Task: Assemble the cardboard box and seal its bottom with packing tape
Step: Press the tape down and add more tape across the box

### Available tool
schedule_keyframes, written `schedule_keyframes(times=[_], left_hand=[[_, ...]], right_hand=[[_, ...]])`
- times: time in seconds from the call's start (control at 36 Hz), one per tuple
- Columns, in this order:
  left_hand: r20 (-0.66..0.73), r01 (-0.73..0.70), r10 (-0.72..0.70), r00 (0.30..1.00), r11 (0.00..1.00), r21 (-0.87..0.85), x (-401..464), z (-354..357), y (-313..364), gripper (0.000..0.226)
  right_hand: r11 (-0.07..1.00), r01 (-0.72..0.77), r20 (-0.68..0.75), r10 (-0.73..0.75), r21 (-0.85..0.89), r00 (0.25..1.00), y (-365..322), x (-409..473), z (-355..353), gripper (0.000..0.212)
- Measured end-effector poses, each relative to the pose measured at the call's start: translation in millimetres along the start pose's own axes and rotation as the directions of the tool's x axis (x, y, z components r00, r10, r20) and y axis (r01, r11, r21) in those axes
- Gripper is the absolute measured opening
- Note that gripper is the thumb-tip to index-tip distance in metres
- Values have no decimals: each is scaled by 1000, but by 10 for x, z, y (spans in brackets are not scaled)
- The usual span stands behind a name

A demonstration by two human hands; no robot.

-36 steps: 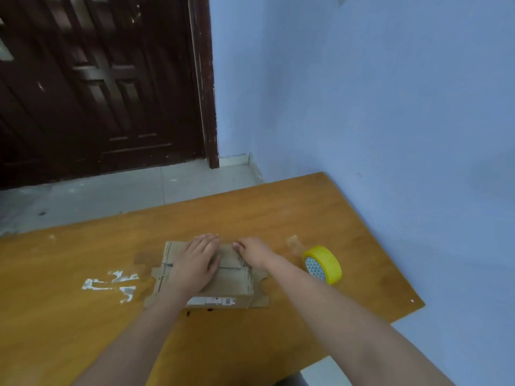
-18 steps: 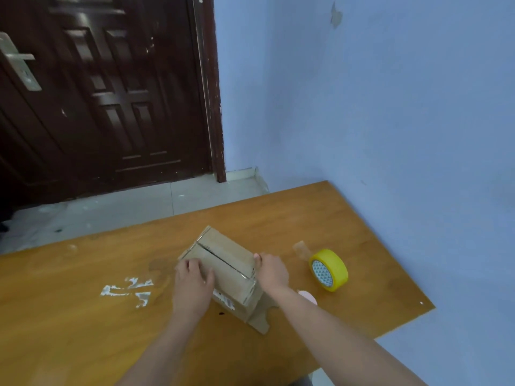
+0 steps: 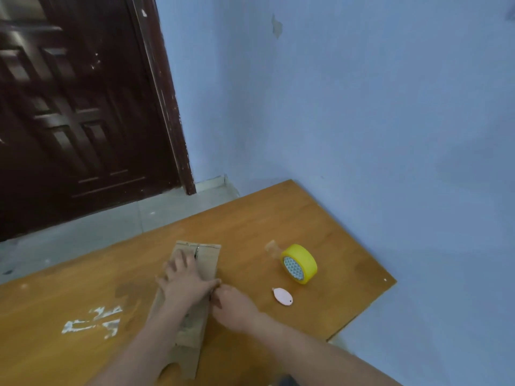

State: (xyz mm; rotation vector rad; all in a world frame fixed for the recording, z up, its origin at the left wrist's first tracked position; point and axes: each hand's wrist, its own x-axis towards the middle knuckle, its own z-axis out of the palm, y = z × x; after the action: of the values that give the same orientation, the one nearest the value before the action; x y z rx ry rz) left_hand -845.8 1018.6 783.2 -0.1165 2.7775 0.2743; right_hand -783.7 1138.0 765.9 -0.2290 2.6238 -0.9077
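The cardboard box lies on the wooden table, long axis running away from me, its closed flaps and middle seam facing up. My left hand rests flat on top of the box, fingers spread. My right hand grips the box's right side edge, thumb meeting the left hand. A loose flap sticks out at the near end. A yellow roll of packing tape stands on edge to the right, with a short tail of tape lifted behind it.
A small pink oval cutter lies on the table between the box and the tape. White paint smears mark the table at the left. A blue wall runs along the table's right edge; a dark door stands beyond the floor.
The box has been turned from tilted to lying lengthwise away from me. My left hand went from its near side to flat on top. The pink cutter has come into view.
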Motion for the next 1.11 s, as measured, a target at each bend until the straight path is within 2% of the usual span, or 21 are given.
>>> schedule_keyframes(times=[0.11, 0.19, 0.31, 0.39, 0.47, 0.58, 0.64, 0.78, 0.92, 1.11], left_hand=[[-26, -90, 90, 996, 996, -9, 2, 2, 4, 99], [-16, -216, 217, 976, 976, 10, -5, 9, -21, 89], [19, -365, 365, 931, 929, 58, -9, -13, -33, 88], [36, -418, 417, 908, 907, 48, 29, -77, -67, 89], [75, -518, 513, 855, 853, 67, 77, -118, -110, 90], [87, -617, 611, 787, 774, 144, 113, -88, -103, 95], [79, -633, 629, 773, 756, 168, 137, -56, -98, 98], [66, -623, 620, 781, 768, 148, 232, -11, -110, 97], [67, -597, 595, 801, 787, 155, 303, -38, -88, 96], [135, -529, 513, 848, 802, 278, 290, 10, -5, 96]], right_hand=[[998, -3, -10, 3, -65, 1000, 109, 52, -146, 35], [997, -30, -63, 25, -77, 998, 206, 84, -261, 34], [992, -123, -199, 126, 25, 972, 305, 150, -433, 34], [980, -192, -243, 200, 55, 949, 341, 193, -525, 34], [970, -223, -285, 242, 97, 928, 366, 215, -593, 42], [955, -257, -155, 279, 149, 948, 361, 231, -652, 57], [954, -259, -102, 275, 150, 956, 332, 235, -626, 53], [963, -220, -121, 240, 158, 963, 262, 254, -547, 36], [955, -219, -134, 248, 200, 960, 188, 272, -541, 34], [962, -216, -95, 234, 169, 968, 213, 232, -529, 34]])
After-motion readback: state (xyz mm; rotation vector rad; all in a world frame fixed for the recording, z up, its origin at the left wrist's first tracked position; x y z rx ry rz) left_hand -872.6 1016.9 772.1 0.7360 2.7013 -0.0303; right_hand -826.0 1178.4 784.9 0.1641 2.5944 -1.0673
